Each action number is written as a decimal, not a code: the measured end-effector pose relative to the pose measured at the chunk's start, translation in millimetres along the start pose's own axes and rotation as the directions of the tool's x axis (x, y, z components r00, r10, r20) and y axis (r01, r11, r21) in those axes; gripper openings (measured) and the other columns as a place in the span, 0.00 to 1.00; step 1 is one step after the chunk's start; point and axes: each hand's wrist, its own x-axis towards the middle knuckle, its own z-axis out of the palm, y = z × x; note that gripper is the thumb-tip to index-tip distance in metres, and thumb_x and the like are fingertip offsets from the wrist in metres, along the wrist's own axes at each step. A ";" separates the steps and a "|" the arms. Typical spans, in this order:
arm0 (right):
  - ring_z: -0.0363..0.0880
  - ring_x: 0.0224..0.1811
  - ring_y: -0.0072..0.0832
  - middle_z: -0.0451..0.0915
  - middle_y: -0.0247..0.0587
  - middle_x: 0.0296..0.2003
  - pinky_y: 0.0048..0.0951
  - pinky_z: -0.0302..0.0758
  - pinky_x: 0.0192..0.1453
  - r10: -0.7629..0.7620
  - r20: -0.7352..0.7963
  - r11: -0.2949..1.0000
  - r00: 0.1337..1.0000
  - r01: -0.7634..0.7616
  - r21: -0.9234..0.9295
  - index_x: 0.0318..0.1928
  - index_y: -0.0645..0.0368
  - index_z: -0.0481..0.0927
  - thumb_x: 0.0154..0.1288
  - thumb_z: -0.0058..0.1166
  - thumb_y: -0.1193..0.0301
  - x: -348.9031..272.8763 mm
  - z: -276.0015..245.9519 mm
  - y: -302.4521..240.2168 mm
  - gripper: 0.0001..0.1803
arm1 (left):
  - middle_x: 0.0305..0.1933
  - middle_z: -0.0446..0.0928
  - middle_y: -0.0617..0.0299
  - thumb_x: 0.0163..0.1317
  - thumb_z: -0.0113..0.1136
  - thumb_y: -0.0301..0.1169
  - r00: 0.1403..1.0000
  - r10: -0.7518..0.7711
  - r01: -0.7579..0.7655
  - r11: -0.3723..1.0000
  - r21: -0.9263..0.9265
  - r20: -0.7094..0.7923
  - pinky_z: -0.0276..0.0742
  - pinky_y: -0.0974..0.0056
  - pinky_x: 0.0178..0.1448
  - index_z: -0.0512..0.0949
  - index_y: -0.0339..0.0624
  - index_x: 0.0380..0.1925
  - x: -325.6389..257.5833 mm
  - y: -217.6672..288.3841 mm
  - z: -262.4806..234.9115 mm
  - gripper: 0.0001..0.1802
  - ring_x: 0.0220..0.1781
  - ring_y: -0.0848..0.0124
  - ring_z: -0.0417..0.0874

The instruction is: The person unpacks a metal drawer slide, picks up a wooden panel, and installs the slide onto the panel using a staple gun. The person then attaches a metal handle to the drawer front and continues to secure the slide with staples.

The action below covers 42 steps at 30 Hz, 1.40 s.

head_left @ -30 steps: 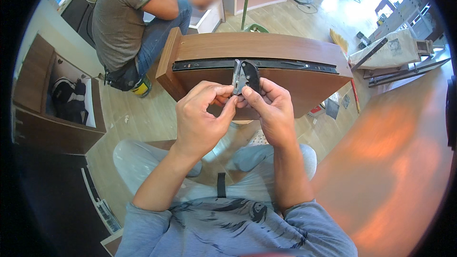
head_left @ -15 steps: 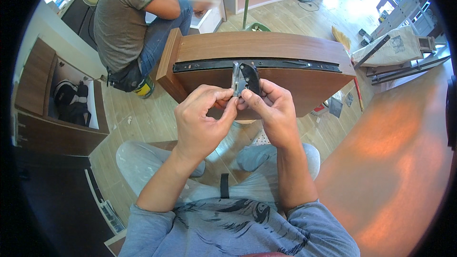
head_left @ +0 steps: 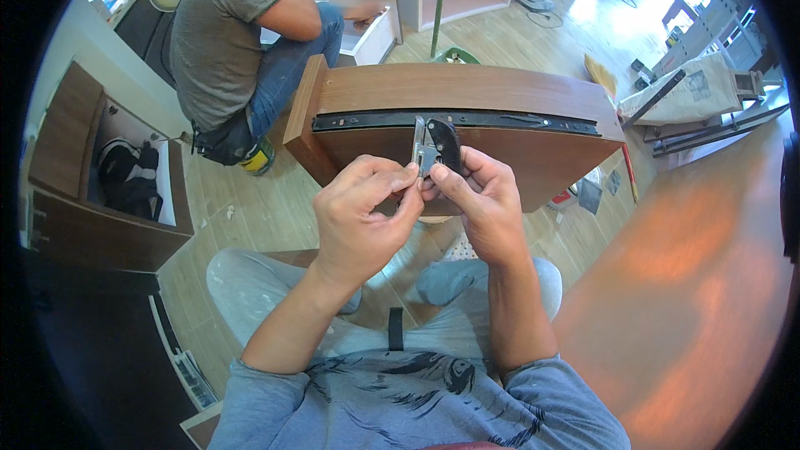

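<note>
- The left hand (head_left: 360, 217) is raised in front of the chest, its thumb and forefinger pinched on the lower edge of a small black and silver metal fitting (head_left: 435, 148); the other fingers are curled in.
- The right hand (head_left: 483, 204) meets it from the other side, thumb and fingertips (head_left: 442, 179) clamped on the same fitting, so both hands grasp it together.
- The fitting stands upright between the two hands, its dark rounded part to the right and a bright metal plate to the left. Its exact kind is too small to tell.
- Just behind the fitting lies a brown wooden panel (head_left: 500, 87) set on edge on the floor, with a long black metal rail (head_left: 517, 122) running along its face. The top of the fitting overlaps the rail in the view; whether they touch cannot be told.
- The person sits with knees in light grey trousers (head_left: 250, 283) apart, above a pale wood-plank floor (head_left: 275, 208).
- Farther back on the left, another person in a grey shirt (head_left: 217, 33) and jeans crouches with their back turned, well apart from the hands.
- To the right, a blurred orange-brown wooden surface (head_left: 692, 283) fills the near edge of the view.
- At far left stands an open brown cabinet (head_left: 75, 200) holding a dark bag (head_left: 125, 175).
</note>
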 end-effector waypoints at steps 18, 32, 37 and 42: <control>0.83 0.40 0.19 0.87 0.35 0.38 0.24 0.81 0.50 0.025 0.011 1.000 1.000 -0.026 0.015 0.46 0.66 0.85 0.75 0.62 0.71 -0.5 -1.0 4.5 0.09 | 0.36 0.85 0.56 0.56 0.74 0.16 0.998 0.059 -0.058 0.998 0.028 -0.036 0.81 0.66 0.40 0.90 0.38 0.39 -6.8 -1.3 8.3 0.11 0.37 0.65 0.87; 0.82 0.39 0.18 0.85 0.34 0.36 0.24 0.79 0.47 0.078 0.053 0.985 0.996 -0.069 -0.156 0.46 0.66 0.86 0.76 0.61 0.69 -1.2 -3.2 9.7 0.11 | 0.40 0.84 0.53 0.58 0.68 0.14 0.953 0.224 -0.245 0.966 0.084 0.204 0.83 0.58 0.44 0.85 0.37 0.40 -7.6 -20.1 -10.5 0.11 0.42 0.57 0.86; 0.83 0.39 0.19 0.86 0.35 0.36 0.25 0.80 0.49 0.202 0.081 0.978 0.976 -0.197 -0.062 0.47 0.65 0.86 0.77 0.59 0.68 0.7 -0.6 12.7 0.12 | 0.39 0.81 0.53 0.55 0.69 0.16 0.895 0.293 -0.319 0.947 0.025 0.338 0.83 0.56 0.46 0.84 0.36 0.40 1.1 -29.1 -28.6 0.12 0.42 0.55 0.85; 0.83 0.40 0.20 0.86 0.36 0.37 0.26 0.80 0.51 0.152 0.128 0.984 0.980 -0.162 0.070 0.46 0.65 0.85 0.78 0.58 0.67 -1.1 2.3 9.9 0.11 | 0.35 0.82 0.57 0.56 0.77 0.22 0.982 0.023 -0.023 1.000 0.000 0.188 0.79 0.64 0.37 0.85 0.37 0.36 -4.0 -11.0 -45.1 0.09 0.33 0.65 0.84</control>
